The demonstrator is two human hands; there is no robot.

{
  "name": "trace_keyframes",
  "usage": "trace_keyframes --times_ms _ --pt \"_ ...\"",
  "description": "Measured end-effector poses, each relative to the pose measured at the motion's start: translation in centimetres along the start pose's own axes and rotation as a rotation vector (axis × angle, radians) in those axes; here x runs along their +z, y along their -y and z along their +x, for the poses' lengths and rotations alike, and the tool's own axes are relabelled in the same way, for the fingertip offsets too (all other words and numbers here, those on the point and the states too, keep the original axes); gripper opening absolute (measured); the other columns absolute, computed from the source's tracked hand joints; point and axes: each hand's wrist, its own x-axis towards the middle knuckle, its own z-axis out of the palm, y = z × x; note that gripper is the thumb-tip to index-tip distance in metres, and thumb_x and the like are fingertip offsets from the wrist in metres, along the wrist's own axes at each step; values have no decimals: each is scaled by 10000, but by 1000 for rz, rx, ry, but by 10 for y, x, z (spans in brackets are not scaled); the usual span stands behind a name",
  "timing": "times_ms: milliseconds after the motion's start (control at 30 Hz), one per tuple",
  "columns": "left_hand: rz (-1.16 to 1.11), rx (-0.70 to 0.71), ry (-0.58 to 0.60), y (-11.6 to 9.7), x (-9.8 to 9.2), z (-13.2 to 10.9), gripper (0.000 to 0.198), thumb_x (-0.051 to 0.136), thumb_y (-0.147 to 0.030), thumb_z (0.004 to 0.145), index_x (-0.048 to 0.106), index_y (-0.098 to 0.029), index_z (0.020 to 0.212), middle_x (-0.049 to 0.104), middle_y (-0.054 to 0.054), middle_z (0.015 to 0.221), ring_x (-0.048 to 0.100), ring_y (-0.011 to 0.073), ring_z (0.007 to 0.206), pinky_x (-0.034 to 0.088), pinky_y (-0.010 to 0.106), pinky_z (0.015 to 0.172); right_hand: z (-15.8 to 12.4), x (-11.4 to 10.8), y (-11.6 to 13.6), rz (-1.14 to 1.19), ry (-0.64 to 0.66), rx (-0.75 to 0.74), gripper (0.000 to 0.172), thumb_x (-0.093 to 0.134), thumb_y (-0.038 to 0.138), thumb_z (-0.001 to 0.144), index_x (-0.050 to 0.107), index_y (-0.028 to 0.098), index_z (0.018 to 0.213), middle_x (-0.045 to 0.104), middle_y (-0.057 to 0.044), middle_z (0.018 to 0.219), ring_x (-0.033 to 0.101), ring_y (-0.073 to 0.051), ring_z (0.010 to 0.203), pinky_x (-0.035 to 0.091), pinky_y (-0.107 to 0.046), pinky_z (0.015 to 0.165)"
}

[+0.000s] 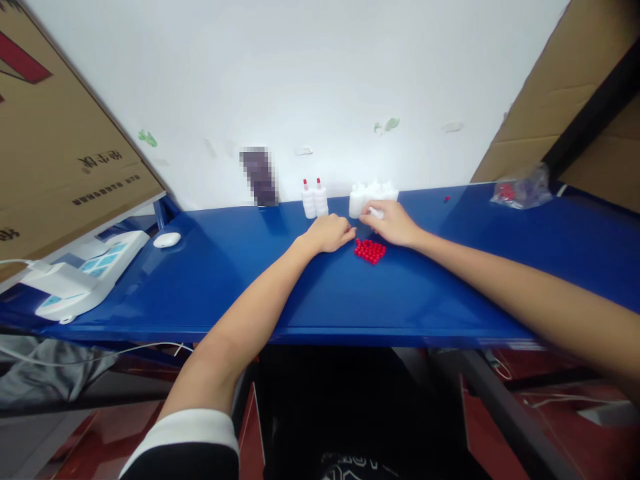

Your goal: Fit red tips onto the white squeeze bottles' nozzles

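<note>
My right hand (pixel 393 224) is closed around a small white squeeze bottle (pixel 376 213), which lies tilted between thumb and fingers and is mostly hidden. Just behind that hand, several white bottles (pixel 357 201) without red caps stand in a group by the wall. My left hand (pixel 329 233) is closed with thumb and fingers together; whatever it may hold is hidden. A flat cluster of small red caps (pixel 370 251) lies between and slightly in front of both hands. Two white bottles with red tips (pixel 315 201) stand upright behind my left hand.
On the blue table (pixel 210 280), a white power strip (pixel 100 270) with a plugged-in charger and a white earphone case (pixel 167 240) lie at left. A phone-like blurred dark object (pixel 261 177) leans on the wall. Far right are a clear bag (pixel 523 189) and one loose red cap (pixel 447 198).
</note>
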Motion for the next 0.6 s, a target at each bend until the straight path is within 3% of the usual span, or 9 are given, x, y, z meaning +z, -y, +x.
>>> trace_keyframes --times_ms 133,267,400,600 --pt "-66 58 -206 4 -3 -3 506 364 -400 1057 587 -177 662 673 81 769 620 236 844 410 405 862 0 0 0 -5 -38 -33 244 636 430 833 675 193 789 636 -16 694 527 -182 673 388 -318 681" --pt "-201 62 -427 -3 -13 -4 506 337 -390 1078 528 -187 656 604 38 683 537 169 690 388 365 787 -3 -1 4 120 35 -40 312 578 430 857 563 211 636 545 0 598 496 -170 623 386 -322 658" --pt "-305 105 -441 -11 -15 -6 462 368 -372 1072 591 -189 711 630 39 692 522 151 637 362 327 671 -7 1 8 312 68 -6 401 470 486 925 563 219 641 555 -13 609 513 -171 574 402 -330 606" --pt "-284 120 -398 -15 -13 -9 448 384 -380 1089 702 -179 846 721 65 793 620 163 706 392 298 668 -6 8 1 377 70 38 681 395 801 906 589 218 614 539 -19 553 502 -168 539 418 -334 598"
